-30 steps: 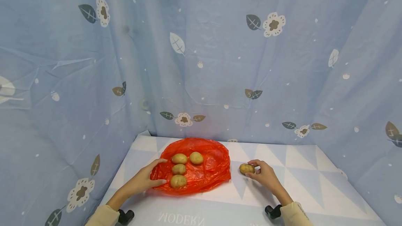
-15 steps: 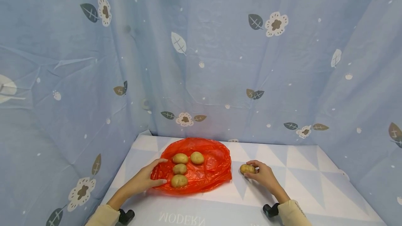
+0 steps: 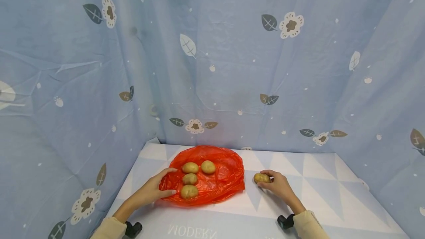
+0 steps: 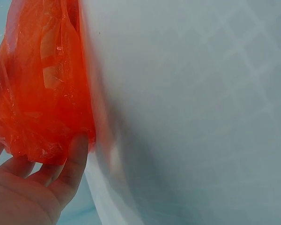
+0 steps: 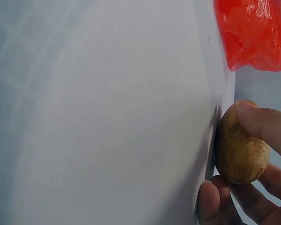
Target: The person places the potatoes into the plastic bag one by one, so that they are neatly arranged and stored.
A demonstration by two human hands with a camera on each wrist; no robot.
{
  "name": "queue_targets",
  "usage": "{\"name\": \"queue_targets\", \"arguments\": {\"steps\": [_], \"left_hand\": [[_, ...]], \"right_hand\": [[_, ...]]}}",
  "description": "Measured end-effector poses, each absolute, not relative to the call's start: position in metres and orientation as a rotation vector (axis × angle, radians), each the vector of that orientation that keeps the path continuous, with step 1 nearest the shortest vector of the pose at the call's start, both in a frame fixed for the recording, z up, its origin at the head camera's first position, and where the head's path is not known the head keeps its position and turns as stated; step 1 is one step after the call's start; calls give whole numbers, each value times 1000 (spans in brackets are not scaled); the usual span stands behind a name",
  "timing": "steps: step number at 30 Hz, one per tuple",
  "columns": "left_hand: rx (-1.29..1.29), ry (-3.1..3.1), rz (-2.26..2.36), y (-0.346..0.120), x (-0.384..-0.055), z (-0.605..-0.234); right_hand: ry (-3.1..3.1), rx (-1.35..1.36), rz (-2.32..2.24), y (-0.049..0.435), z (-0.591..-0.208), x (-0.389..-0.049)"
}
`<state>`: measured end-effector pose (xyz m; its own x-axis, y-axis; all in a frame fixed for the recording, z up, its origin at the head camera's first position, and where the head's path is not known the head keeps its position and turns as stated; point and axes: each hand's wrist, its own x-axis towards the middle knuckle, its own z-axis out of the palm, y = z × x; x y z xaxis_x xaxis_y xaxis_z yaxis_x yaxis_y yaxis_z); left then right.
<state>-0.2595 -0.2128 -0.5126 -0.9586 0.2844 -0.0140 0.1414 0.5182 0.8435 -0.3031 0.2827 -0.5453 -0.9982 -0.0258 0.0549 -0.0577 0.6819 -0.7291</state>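
A crumpled red plastic bag (image 3: 229,183) lies spread on the table, with several potatoes (image 3: 190,191) on it. My left hand (image 3: 155,188) touches the bag's left end, thumb and fingers spread wide apart. In the left wrist view the thumb and fingertips of that left hand (image 4: 33,187) rest against the bag's side (image 4: 33,108). Right of the bag, my right hand (image 3: 279,185) holds a single potato (image 3: 261,178) between thumb and fingers. The right wrist view shows this potato (image 5: 241,150) close to the tabletop, the thumb on one side and fingers on the other.
The table (image 3: 318,187) has a pale cover with triangles and printed lettering. Blue patterned curtains (image 3: 232,65) stand at its back and sides. Black wrist devices (image 3: 286,221) are on both wrists. A gap of bare table separates the bag from the right hand's potato.
Both hands, the bag and the potatoes keep practically the same places. The right wrist has shifted slightly to the left; the camera view moves a little.
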Motion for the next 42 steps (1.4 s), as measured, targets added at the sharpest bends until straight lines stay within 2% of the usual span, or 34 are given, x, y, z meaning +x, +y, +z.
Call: {"name": "queue_targets", "arguments": {"steps": [17,42], "left_hand": [[392,2610,1406,-213,-263,-518],[414,2628,1384,-213,-262,-513]], "right_hand": [[-2812,51,1215,280,-545,-301],[-2727,71,1263,268,-522,-298]]}}
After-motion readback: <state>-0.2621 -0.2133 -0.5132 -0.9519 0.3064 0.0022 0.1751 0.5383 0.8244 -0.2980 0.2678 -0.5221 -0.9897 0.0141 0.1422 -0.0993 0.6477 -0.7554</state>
